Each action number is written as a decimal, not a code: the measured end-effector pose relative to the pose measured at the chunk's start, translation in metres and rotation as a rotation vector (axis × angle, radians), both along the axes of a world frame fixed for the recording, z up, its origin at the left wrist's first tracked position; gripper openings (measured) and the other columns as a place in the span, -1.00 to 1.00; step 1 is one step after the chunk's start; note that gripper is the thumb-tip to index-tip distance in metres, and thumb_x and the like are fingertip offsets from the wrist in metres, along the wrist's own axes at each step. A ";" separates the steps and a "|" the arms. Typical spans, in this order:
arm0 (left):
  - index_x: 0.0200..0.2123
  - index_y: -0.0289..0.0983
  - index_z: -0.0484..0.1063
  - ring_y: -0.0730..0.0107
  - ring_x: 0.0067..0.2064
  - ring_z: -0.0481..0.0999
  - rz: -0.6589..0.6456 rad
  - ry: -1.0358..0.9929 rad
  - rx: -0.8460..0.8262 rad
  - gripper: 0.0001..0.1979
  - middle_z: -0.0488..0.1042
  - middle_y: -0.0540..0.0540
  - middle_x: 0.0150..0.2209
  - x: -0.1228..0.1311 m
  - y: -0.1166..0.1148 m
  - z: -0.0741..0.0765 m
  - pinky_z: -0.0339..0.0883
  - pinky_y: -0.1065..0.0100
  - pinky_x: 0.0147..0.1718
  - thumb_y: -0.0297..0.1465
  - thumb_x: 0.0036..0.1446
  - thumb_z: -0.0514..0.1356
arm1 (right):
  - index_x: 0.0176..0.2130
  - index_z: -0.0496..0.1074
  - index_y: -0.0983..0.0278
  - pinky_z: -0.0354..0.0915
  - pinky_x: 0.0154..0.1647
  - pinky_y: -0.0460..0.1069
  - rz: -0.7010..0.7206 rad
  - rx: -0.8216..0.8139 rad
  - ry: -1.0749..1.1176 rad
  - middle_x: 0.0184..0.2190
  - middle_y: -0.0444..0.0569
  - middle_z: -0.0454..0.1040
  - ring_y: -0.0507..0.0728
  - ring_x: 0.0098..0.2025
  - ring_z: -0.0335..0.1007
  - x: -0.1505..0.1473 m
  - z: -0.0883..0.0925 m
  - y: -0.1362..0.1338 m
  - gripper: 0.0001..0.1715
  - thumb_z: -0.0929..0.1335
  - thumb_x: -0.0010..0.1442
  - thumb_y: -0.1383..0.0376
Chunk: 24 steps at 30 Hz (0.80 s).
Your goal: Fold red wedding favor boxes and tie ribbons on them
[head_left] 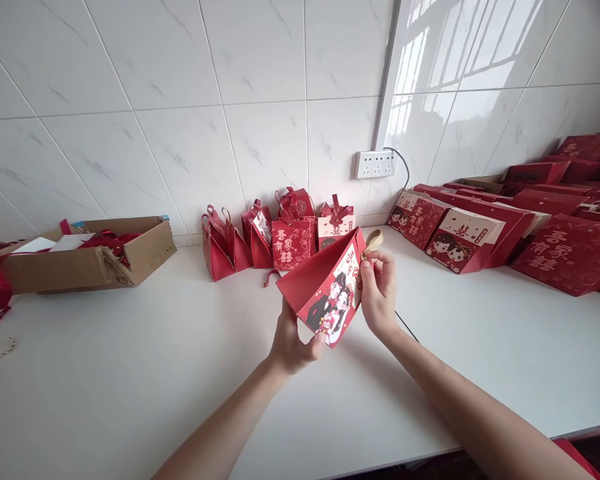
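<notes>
A red paper gift box (325, 293), printed with a cartoon bride and groom, is tilted in the air above the white table. My left hand (293, 340) grips its lower end, thumb on the printed face and the other fingers hidden behind. At the box's narrow top, my right hand (380, 290) pinches a gold ribbon (373, 241) that forms a small loop there. Whether the ribbon is knotted cannot be seen under the fingers.
Several finished-looking red boxes (293, 243) stand against the tiled wall. On the left is a cardboard box (80, 267) with red ribbons and white paper. Many red boxes (565, 253) crowd the right side. A socket strip (375, 165) with a black cable is on the wall.
</notes>
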State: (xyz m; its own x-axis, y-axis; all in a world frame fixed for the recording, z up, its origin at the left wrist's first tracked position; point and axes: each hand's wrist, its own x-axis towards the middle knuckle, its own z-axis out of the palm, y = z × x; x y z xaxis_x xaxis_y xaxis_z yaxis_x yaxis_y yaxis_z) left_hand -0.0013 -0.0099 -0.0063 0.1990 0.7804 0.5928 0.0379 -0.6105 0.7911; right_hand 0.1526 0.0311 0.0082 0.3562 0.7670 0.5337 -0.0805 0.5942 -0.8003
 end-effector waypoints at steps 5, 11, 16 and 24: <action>-0.04 -0.19 0.25 0.05 -0.01 0.42 0.009 -0.037 -0.049 -0.53 0.41 -0.18 -0.03 -0.001 0.002 -0.003 0.31 0.08 -0.03 -0.28 -0.07 0.21 | -0.26 0.23 0.12 0.14 -0.56 -0.08 0.050 -0.050 0.020 -0.42 -0.18 0.31 0.03 -0.49 0.22 0.000 0.003 0.000 -0.72 0.31 0.17 0.01; 0.04 -0.19 0.20 0.08 0.05 0.42 0.016 -0.162 -0.180 -0.42 0.41 -0.16 0.02 -0.002 0.002 0.000 0.33 0.15 0.00 -0.22 -0.08 0.24 | -0.25 0.27 0.11 0.16 -0.54 -0.08 0.105 -0.095 0.035 -0.41 -0.19 0.34 0.03 -0.49 0.24 -0.001 0.002 0.000 -0.74 0.33 0.15 0.03; 0.01 -0.22 0.26 0.09 0.03 0.46 0.047 -0.237 -0.223 -0.47 0.46 -0.17 0.00 -0.002 0.006 0.004 0.36 0.19 -0.02 -0.19 -0.05 0.23 | -0.21 0.35 0.12 0.25 -0.42 -0.05 0.153 -0.143 0.030 -0.30 -0.12 0.43 0.09 -0.32 0.35 0.001 0.002 0.001 -0.76 0.34 0.12 0.08; -0.06 -0.25 0.37 0.08 -0.02 0.50 0.085 -0.446 -0.397 -0.50 0.53 -0.13 -0.08 -0.009 0.019 0.002 0.42 0.22 -0.11 -0.10 -0.03 0.16 | -0.03 0.21 0.07 0.35 -0.47 -0.03 0.334 -0.267 0.252 -0.28 -0.13 0.50 0.08 -0.40 0.42 -0.003 0.002 0.002 -0.44 0.44 0.00 0.14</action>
State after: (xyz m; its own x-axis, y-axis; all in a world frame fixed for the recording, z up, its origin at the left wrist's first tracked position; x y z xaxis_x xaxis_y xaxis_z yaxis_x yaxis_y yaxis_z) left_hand -0.0100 0.0095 -0.0040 -0.0750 0.9613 0.2651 -0.3143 -0.2751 0.9086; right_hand 0.1497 0.0329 0.0101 0.1606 0.9594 0.2320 -0.4424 0.2801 -0.8520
